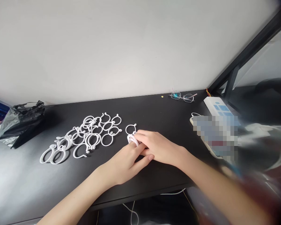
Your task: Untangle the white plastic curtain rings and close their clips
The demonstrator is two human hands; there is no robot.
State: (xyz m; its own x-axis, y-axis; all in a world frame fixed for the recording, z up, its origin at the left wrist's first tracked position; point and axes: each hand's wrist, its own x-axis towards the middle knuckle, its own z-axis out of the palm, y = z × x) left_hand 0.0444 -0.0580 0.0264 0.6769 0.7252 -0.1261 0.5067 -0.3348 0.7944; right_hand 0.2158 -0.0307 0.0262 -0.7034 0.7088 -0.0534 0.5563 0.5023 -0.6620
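Note:
My left hand [128, 162] and my right hand [159, 147] meet above the black table, fingers overlapping. Between their fingertips are a few white plastic rings [133, 139], which look like shower curtain rings. The left fingers are wrapped round them, and the right fingertips press on them from the right. Part of these rings is hidden behind the fingers. Just beyond lies one single white ring [130, 129] with a small knob. Left of my hands a loose pile of several more white rings [93, 139] spreads over the table; some stand open at the clasp.
On the black table [145, 109], a black plastic bag [23, 122] sits at the left. Eyeglasses [188, 97] lie near the wall. A white power strip [216, 104] and a phone with a blurred-out screen [210, 153] are on the right. Cables hang below the front edge.

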